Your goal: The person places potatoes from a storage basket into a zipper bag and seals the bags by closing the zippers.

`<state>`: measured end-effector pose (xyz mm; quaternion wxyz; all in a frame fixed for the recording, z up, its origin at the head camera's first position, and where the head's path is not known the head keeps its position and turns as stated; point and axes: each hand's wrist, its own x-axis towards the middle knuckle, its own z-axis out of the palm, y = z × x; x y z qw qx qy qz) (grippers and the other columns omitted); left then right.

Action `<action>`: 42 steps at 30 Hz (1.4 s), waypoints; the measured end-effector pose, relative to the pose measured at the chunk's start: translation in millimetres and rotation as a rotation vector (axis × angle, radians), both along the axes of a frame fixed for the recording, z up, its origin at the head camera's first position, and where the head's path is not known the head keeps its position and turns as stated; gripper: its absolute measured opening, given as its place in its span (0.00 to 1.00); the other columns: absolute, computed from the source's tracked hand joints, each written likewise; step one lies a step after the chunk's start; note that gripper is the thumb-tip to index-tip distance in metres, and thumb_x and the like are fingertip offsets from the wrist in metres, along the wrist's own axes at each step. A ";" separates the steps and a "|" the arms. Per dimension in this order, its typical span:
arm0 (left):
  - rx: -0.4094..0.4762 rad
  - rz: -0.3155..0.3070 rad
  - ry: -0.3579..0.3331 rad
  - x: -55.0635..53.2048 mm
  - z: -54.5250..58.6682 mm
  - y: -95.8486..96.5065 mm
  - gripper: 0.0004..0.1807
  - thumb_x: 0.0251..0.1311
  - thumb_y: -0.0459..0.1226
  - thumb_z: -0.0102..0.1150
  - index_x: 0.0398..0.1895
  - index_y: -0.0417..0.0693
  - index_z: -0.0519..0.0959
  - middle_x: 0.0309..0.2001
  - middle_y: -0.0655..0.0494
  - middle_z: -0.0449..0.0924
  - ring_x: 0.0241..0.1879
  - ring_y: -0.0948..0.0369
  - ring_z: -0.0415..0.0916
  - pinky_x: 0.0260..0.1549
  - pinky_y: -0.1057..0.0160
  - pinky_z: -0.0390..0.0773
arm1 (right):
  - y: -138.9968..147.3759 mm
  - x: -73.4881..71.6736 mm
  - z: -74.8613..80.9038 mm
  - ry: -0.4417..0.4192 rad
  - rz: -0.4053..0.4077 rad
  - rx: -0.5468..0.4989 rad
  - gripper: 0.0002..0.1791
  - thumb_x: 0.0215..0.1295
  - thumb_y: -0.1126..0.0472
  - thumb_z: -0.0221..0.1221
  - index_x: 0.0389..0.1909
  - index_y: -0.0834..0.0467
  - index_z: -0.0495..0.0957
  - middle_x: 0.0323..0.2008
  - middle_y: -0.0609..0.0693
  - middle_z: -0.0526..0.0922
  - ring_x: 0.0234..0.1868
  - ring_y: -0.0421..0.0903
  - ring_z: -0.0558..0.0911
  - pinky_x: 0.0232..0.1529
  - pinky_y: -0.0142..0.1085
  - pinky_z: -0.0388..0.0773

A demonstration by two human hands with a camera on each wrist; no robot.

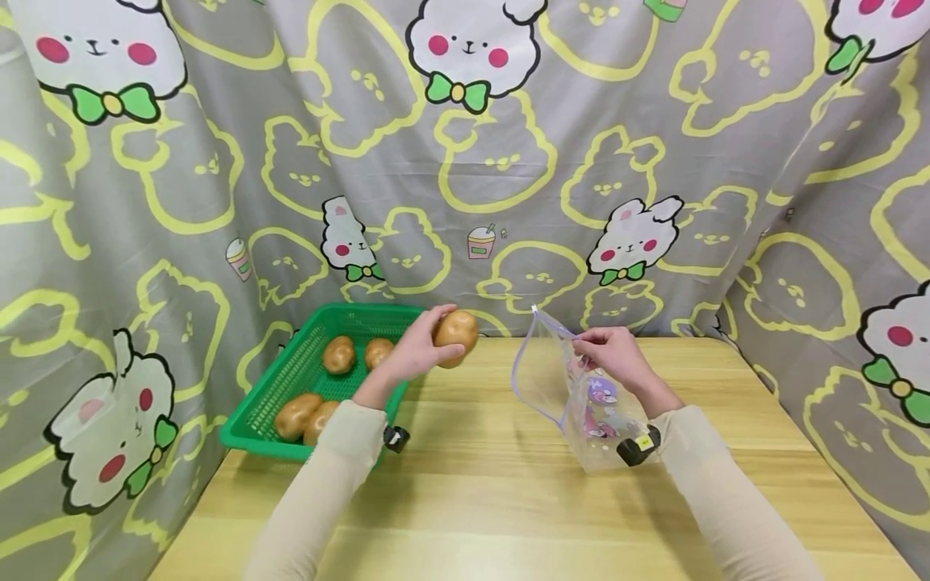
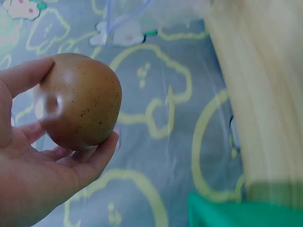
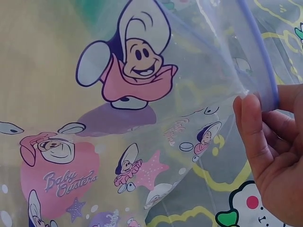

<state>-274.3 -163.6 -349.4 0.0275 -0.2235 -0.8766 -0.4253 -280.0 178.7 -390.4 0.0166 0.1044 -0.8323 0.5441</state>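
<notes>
My left hand [image 1: 421, 345] grips a brown, speckled potato [image 1: 458, 332] above the table, between the basket and the bag. In the left wrist view, thumb and fingers curl round the potato [image 2: 83, 101]. My right hand [image 1: 613, 355] pinches the purple-edged rim of a clear zip bag [image 1: 545, 363] printed with cartoon oysters. The bag hangs with its mouth spread open toward the left. Up close in the right wrist view, thumb and fingers hold the purple zip edge [image 3: 258, 52].
A green plastic basket [image 1: 265, 387] stands on the left of the wooden table [image 1: 465, 484], with several brown potatoes [image 1: 338, 355] in it. Behind and at both sides hangs a grey curtain [image 1: 407, 161] with cartoon prints.
</notes>
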 end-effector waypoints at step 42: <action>0.088 -0.076 -0.059 14.4 -56.0 95.9 0.35 0.51 0.45 0.70 0.61 0.45 0.69 0.54 0.52 0.75 0.48 0.58 0.74 0.42 0.63 0.75 | -5.1 -8.0 0.3 0.032 0.024 -0.025 0.15 0.64 0.64 0.59 0.40 0.75 0.79 0.27 0.64 0.82 0.22 0.43 0.80 0.26 0.35 0.80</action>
